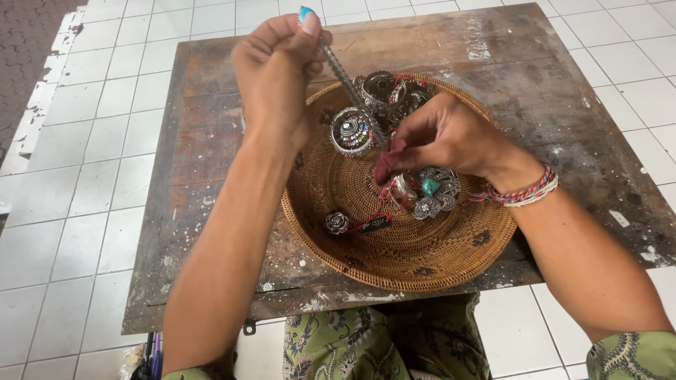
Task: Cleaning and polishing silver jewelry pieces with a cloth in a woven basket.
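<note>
The left hand (pixel 278 67) is raised above the far-left rim of the basket (pixel 458 260), and its fingers are closed tightly on the upper end of a thin silver chain (pixel 350 88). The chain goes down at a slant toward the middle of the basket. There the right hand (pixel 451 134) pinches a small red cloth (pixel 389 162) around the lower part of the chain, with thumb and fingers pressed narrow together. Inside the basket, just under the right hand, lies a silver piece with a turquoise stone (pixel 430 186). A round jewelled piece (pixel 351 131) stands at the far-left side of the basket, and a small silver rose (pixel 336 222) lies at the near-left side. The basket rests on a worn wooden table (pixel 211 155)
</note>
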